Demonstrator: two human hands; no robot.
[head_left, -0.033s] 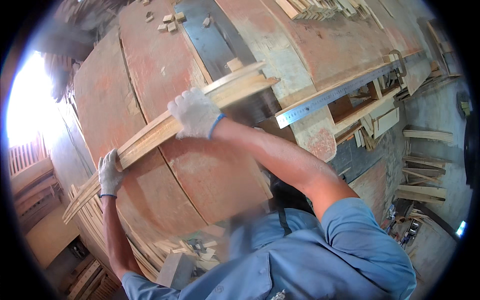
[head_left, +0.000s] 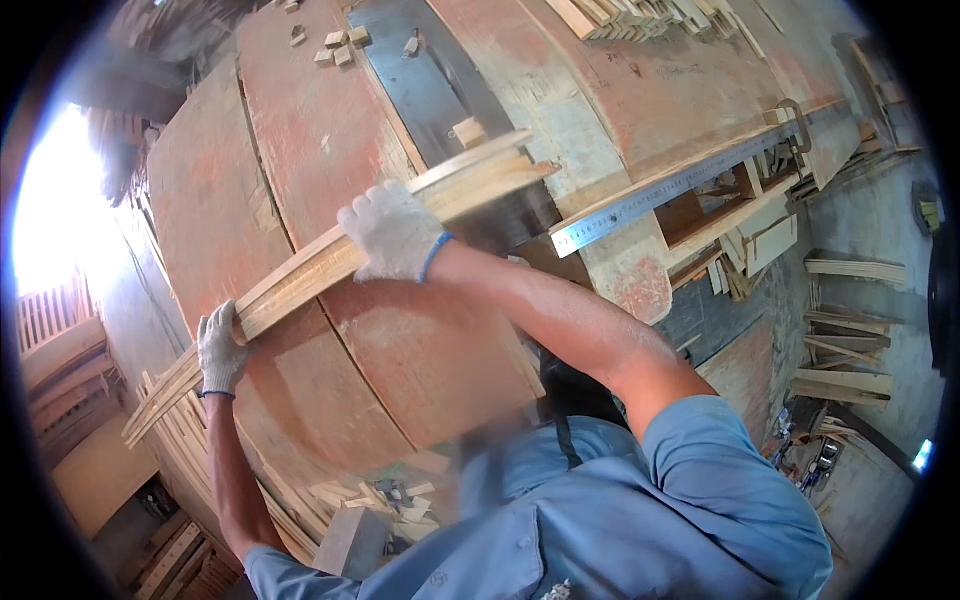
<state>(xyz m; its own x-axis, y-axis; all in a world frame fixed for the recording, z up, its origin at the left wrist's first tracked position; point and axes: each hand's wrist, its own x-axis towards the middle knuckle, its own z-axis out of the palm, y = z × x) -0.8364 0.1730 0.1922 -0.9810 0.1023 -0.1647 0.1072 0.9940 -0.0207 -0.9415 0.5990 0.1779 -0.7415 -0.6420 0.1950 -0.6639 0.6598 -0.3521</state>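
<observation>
Long pale wooden strips (head_left: 300, 282) lie together at a slant across the wooden worktable (head_left: 330, 130). My right hand (head_left: 397, 232), in a white knitted glove with a blue cuff, is closed over them near their right part. Farther left, my left hand (head_left: 222, 350), gloved the same way, wraps round the strips near the table's left edge. Their left ends stick out past that edge. The right ends reach over a dark metal plate (head_left: 395, 50) set in the table, beside a small wood block (head_left: 468, 132). Blur hides detail at those right ends.
A steel ruler (head_left: 640, 200) runs along a wooden rail at the right, with a metal clamp (head_left: 797, 125) at its far end. Several small blocks (head_left: 343, 55) sit at the back. Cut strips (head_left: 610, 18) are stacked at the far right. Offcuts (head_left: 410, 505) lie near my body.
The right end of the strips has dipped very slightly toward me. Both hands keep their hold almost in the same place.
</observation>
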